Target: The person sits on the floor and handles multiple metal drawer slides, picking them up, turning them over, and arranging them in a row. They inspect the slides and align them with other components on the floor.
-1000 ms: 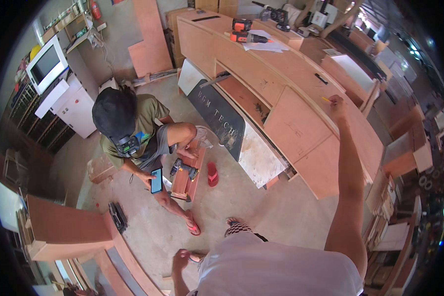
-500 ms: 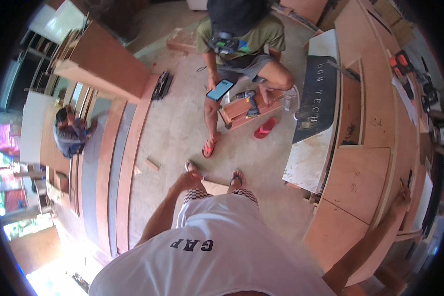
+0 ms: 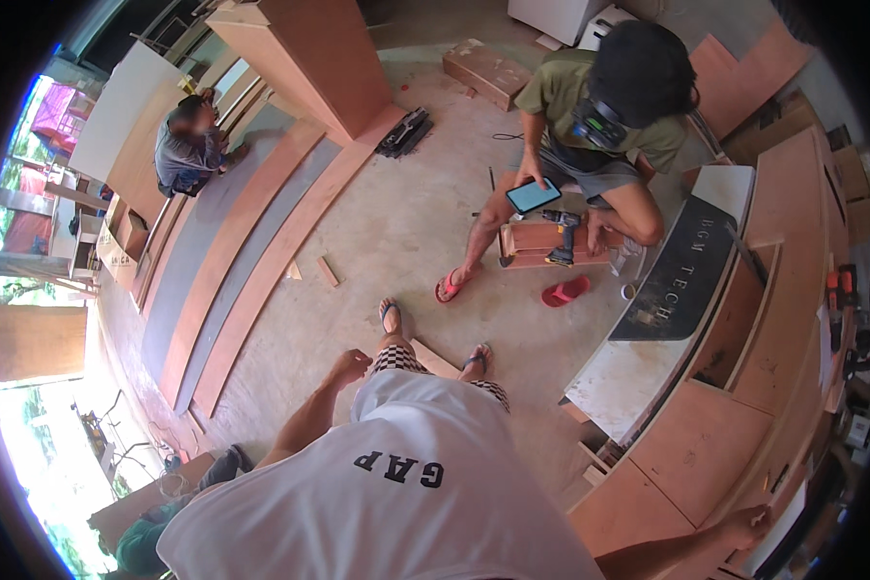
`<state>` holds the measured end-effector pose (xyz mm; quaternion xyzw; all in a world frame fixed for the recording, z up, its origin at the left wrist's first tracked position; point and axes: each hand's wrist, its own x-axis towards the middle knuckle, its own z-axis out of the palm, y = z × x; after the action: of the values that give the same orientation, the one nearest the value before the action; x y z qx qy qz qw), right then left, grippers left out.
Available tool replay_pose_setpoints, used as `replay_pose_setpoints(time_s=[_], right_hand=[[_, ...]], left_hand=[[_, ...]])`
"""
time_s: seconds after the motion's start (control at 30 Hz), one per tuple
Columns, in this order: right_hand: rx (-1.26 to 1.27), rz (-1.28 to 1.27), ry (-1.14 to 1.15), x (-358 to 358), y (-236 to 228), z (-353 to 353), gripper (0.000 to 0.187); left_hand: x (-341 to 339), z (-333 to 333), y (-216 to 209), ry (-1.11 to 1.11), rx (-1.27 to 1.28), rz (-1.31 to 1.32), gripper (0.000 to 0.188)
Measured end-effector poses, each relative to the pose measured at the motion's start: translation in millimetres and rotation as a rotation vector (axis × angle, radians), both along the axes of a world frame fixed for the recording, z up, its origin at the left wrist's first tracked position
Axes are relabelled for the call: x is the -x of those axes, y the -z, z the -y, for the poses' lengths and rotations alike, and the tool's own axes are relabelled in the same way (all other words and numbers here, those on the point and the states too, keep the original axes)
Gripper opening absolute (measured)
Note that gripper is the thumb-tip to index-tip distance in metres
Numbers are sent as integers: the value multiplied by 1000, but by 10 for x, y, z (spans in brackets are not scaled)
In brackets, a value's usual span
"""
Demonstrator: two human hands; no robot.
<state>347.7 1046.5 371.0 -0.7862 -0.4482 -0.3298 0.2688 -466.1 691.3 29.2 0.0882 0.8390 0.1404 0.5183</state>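
My left hand hangs beside my left thigh, fingers loosely curled, with nothing seen in it. Out to the right, my right hand is at the edge of a long brown plywood cabinet, its fingers bent together. A thin dark pencil-like stick shows just beyond those fingertips. Whether the hand grips anything is too small to make out. Nearby on the cabinet side lies a white sheet.
A person sits ahead with a phone, beside a cordless drill on a wooden piece. Long boards lie at left, where another person crouches. A dark panel leans on the cabinet. Wood scraps dot the floor.
My view has turned, so the surroundings sit further right and lower. My left hand's fingers look more curled. The right hand remains by the cabinet edge. The seated person still holds the phone.
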Motion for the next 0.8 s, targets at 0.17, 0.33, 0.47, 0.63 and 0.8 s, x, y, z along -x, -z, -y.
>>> replay_pose_setpoints(time_s=[0.17,0.33,0.47,0.63,0.8], right_hand=[[147,-284,-600,1481,1345,330,16],[981,-876,-937,4449,2531,703,16],[1359,-843,-1025,6161,2504,852,25],[1584,-552,-1050,7473,2494,707,29],[1637,-475,-1205,8216,2675,364,29]], left_hand=[[431,40,463,-59,-3,130,37],[1355,169,730,-84,-148,42,32],[2233,86,366,7,-177,0,30],[2966,-9,-156,283,-161,144,40],[3164,-220,528,941,-371,104,55]])
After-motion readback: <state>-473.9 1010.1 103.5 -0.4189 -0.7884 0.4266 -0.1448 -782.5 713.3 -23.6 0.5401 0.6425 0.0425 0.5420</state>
